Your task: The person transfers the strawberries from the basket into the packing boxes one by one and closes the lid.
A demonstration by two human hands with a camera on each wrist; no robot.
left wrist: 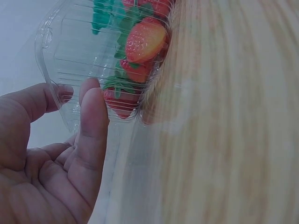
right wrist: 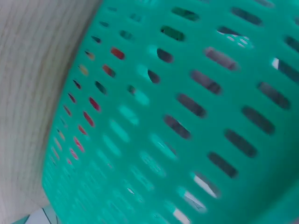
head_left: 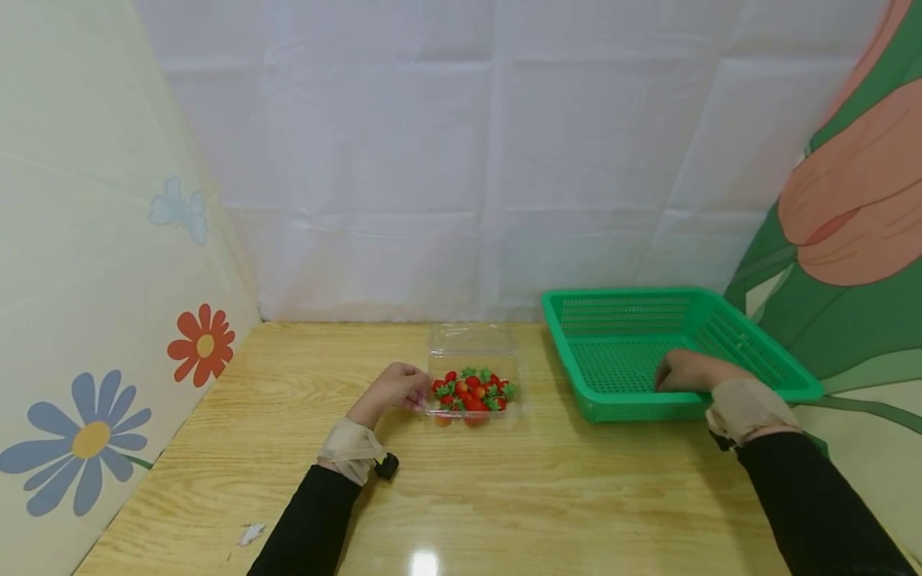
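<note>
A clear plastic clamshell box (head_left: pixel 473 340) with its lid raised stands on the table, full of red strawberries (head_left: pixel 471 390) with green leaves. My left hand (head_left: pixel 403 386) is at the box's left side, thumb and fingers pinching its thin wall (left wrist: pixel 49 60) in the left wrist view. My right hand (head_left: pixel 684 370) reaches over the front rim of a green plastic basket (head_left: pixel 598 406), fingers pointing down inside. The basket's front wall hides those fingertips, and I cannot tell whether they hold anything. Through the slots in the basket wall (right wrist: pixel 140 107), red spots show in the right wrist view.
The wooden table (head_left: pixel 504 496) backs onto a white cloth (head_left: pixel 374 160). Decorated panels with flowers (head_left: pixel 90 440) stand left and right, the right one close to the basket. A small white scrap (head_left: pixel 250 534) lies at the front left.
</note>
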